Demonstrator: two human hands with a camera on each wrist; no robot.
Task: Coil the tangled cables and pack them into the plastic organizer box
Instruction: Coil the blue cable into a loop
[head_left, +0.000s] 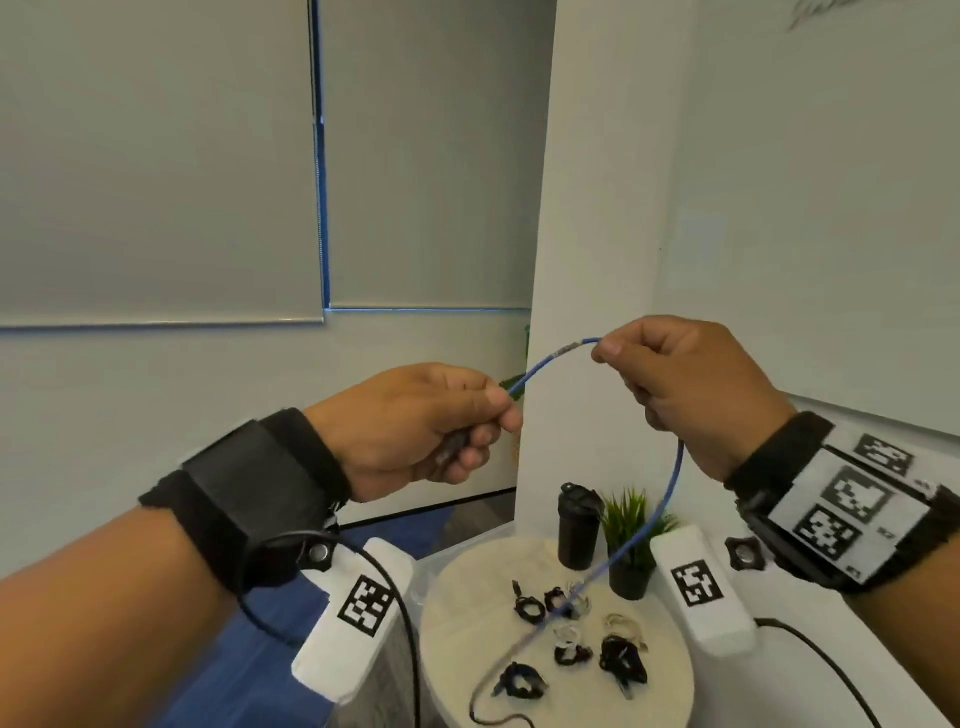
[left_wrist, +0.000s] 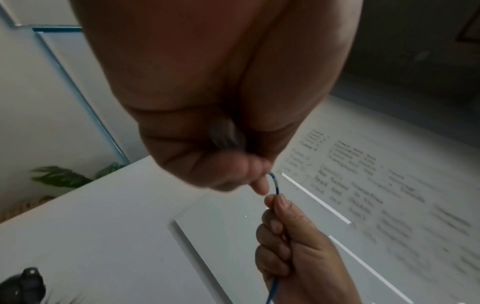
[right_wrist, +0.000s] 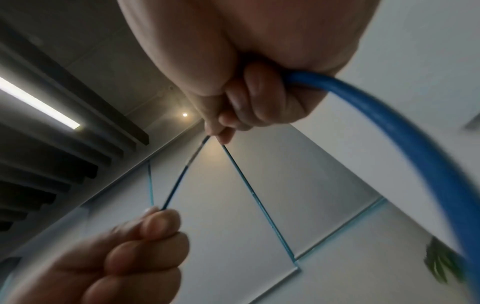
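Observation:
A thin blue cable (head_left: 550, 358) arcs between my two raised hands. My left hand (head_left: 426, 421) pinches its end near a dark connector, held high above the table. My right hand (head_left: 675, 374) grips the cable a short way along, fingers curled round it. From there the blue cable (head_left: 670, 488) hangs down in a curve to the round table (head_left: 457, 597). In the right wrist view the blue cable (right_wrist: 405, 131) leaves my curled fingers (right_wrist: 249, 102) and sweeps off right. Several small coiled cables (head_left: 621, 657) lie on the tabletop. No organizer box shows.
A black bottle (head_left: 577, 525) and a small potted plant (head_left: 631, 540) stand at the back of the round table. A thin dark cord (head_left: 498, 719) trails off its front edge. A white wall corner stands right behind my hands.

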